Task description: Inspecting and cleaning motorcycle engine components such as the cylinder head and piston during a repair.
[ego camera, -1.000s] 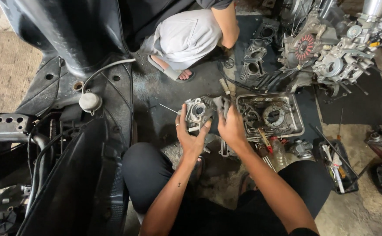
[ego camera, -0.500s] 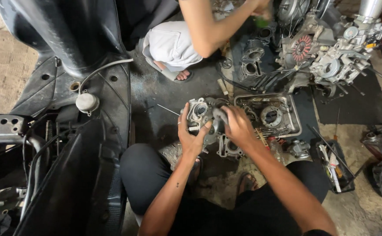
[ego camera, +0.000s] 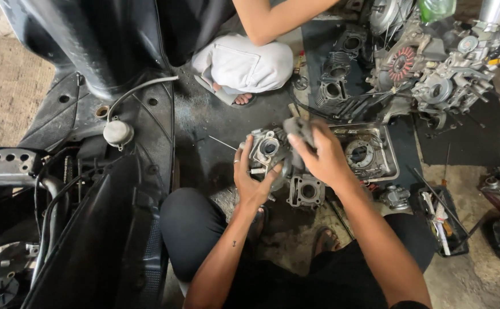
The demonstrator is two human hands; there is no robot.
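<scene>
- Since the earlier frame the right hand (ego camera: 321,157) has lifted off the part and now sits higher, at the centre of the frame, fingers curled around a small grey metal piece (ego camera: 298,127), blurred by motion
- Left hand (ego camera: 253,180) cups the silver cast-metal cylinder head (ego camera: 268,150) from below, thumb and fingers wrapped on its lower edge, just left of centre
- Below the right hand a grey finned cylinder block (ego camera: 306,191) stands on the dark floor mat (ego camera: 204,126), just beside the cylinder head
- Right of the hands a shallow steel tray (ego camera: 392,154) holds a round engine cover (ego camera: 360,153)
- At upper right lies a stripped silver engine (ego camera: 444,74); two dark finned cylinders (ego camera: 333,86) sit just left of it
- Another person's bare arm (ego camera: 273,20) reaches across the top of the frame above a bent knee in white shorts (ego camera: 244,63)
- A black scooter body (ego camera: 89,171) fills the left side
</scene>
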